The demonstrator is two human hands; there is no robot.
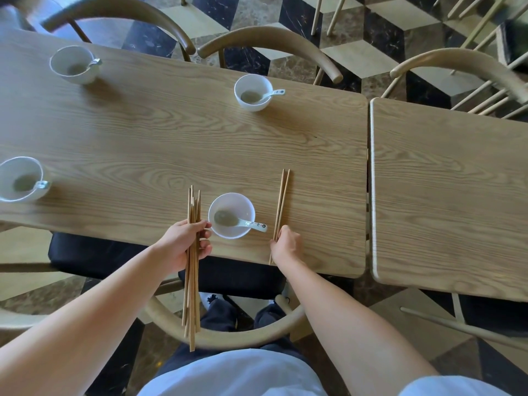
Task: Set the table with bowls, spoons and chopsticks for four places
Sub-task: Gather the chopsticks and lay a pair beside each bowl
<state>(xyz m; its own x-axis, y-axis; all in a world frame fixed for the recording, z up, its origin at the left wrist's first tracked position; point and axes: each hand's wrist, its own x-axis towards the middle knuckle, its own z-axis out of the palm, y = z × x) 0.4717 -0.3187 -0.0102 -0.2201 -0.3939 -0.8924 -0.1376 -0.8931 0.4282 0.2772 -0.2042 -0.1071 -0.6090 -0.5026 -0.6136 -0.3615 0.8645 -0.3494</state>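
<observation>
Right hand pinches near end of chopstick pair lying on worktop, just beside near bowl at its 3 o'clock. Pair's long axis runs 12-to-6, slight tilt. Left hand clenches spare chopstick bundle at bowl's 9 o'clock, parallel; three other bowls lack chopsticks.

Right of the near white ceramic bowl, the right hand grips a wooden chopstick pair; left of it, the left hand holds a wooden chopstick bundle.

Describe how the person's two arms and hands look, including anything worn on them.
Both forearms are bare up to the frame's bottom edge: no sleeves show. The left hand and the right hand carry no gloves, and no rings, watch or bracelets can be seen. Fingernails look short and plain. No marks stand out.
</observation>
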